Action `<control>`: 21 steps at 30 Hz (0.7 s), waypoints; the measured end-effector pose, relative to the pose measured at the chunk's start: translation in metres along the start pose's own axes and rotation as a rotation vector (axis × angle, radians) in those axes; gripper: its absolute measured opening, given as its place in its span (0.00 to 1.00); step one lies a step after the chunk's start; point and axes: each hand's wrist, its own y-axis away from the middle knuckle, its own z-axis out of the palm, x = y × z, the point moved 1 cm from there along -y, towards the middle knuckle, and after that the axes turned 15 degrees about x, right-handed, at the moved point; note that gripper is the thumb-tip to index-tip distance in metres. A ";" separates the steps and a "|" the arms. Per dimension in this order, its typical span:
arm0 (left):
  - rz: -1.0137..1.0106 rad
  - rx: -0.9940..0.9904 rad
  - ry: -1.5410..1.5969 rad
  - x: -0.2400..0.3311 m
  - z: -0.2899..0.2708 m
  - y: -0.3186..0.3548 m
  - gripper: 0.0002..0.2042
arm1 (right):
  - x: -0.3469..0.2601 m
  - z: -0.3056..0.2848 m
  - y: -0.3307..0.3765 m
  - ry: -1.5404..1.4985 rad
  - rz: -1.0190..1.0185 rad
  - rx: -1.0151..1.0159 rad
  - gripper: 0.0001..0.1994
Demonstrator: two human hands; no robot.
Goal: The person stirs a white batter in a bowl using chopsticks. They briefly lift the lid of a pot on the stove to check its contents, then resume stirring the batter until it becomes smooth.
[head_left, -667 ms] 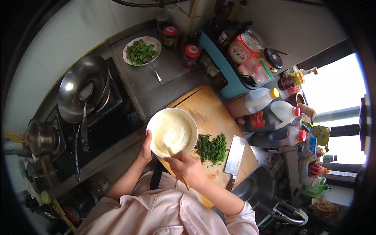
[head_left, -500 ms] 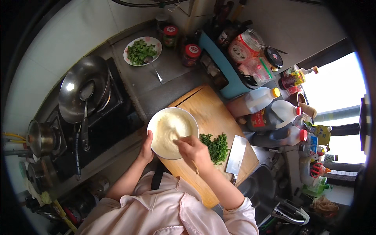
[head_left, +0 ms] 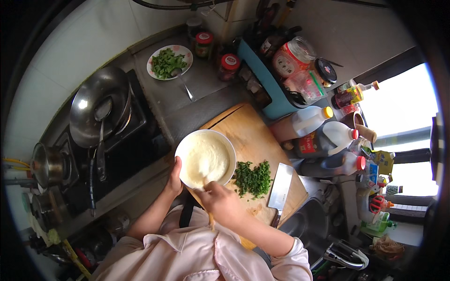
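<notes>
A bowl (head_left: 232, 159) of pale batter (head_left: 206, 157) sits between two hands: the left hand (head_left: 175, 181) clasps its left side, thumb against the wall, other fingers hidden; at the bowl's near edge, the right hand (head_left: 221, 200) pinches a stick (head_left: 212, 221) dipped into the batter. Chopped greens (head_left: 253, 179) lie right of the bowl.

The left hand (head_left: 174, 180) holds a white bowl (head_left: 180, 147) of pale batter (head_left: 206, 157); the right hand (head_left: 221, 201) grips a stick (head_left: 212, 221). Chopped greens (head_left: 253, 179) and a cleaver (head_left: 281, 187) lie on the board (head_left: 234, 131).
</notes>
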 end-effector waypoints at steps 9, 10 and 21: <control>0.029 -0.005 -0.014 0.004 0.003 0.000 0.36 | 0.010 0.001 -0.001 0.075 -0.055 -0.027 0.13; 0.013 -0.021 0.002 0.004 0.003 0.000 0.36 | -0.002 -0.006 -0.004 -0.062 -0.034 -0.038 0.12; -0.033 -0.052 0.083 0.000 0.003 -0.001 0.36 | 0.011 0.010 -0.006 -0.137 -0.009 0.030 0.11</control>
